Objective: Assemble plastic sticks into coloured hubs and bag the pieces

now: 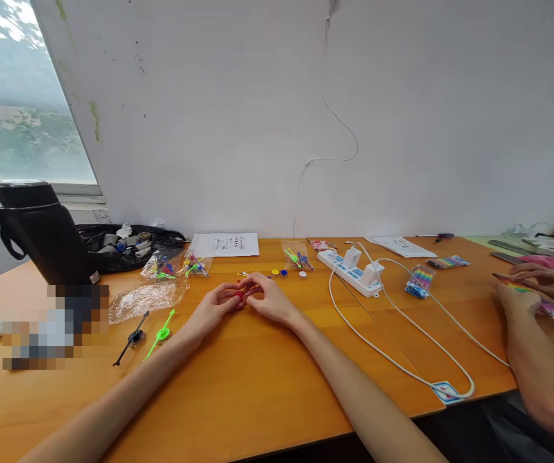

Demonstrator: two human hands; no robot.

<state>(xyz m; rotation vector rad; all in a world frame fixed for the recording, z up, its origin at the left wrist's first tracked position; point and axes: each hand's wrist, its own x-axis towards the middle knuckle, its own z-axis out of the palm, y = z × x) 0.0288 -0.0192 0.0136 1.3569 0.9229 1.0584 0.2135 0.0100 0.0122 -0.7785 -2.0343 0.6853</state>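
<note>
on the orange worktop point(267, 386), a black flask point(40, 231) stands at nine o'clock beside an open black pouch point(127, 247). a white power strip point(351, 271) with cables lies at two o'clock; a printed sheet point(226, 244) at twelve.

I am looking at an orange wooden table point(257, 386) filling the lower frame. A black flask point(40, 231) is standing at the left, a black spinner point(134, 336) and a green spinner point(161, 333) are lying left of centre, and a white power strip point(351, 271) is trailing its cable point(402, 360) rightward.
</note>
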